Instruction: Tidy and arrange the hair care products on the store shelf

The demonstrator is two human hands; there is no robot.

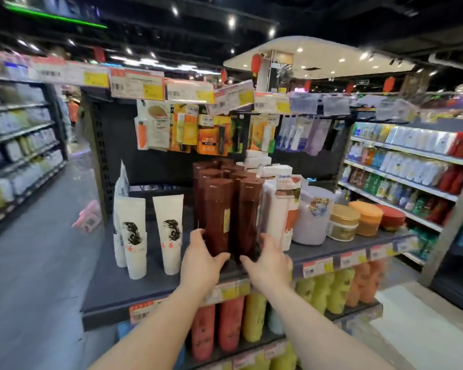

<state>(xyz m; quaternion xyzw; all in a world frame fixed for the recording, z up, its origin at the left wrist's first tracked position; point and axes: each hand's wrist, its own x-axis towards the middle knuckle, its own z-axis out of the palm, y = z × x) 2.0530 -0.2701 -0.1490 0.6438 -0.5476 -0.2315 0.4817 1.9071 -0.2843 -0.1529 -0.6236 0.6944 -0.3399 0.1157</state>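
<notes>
Both hands [201, 259] [269, 259] cupping tall brown bottles [218, 214], upright, clustered, yellow-labelled

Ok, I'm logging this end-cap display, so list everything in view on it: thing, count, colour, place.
brown bottles: at least six, brown, shelf centre, in rows
white tubes: two in front, more behind, white with black print, shelf left
white packs: several, white, right of the bottles
lilac jar: one, lilac
tubs: three, gold, orange, red, shelf right
hanging cards: many, mostly orange, above
lower bottles: several, red, yellow, orange, shelf below
left hand: on the front left bottle
right hand: on the front right bottle
</notes>
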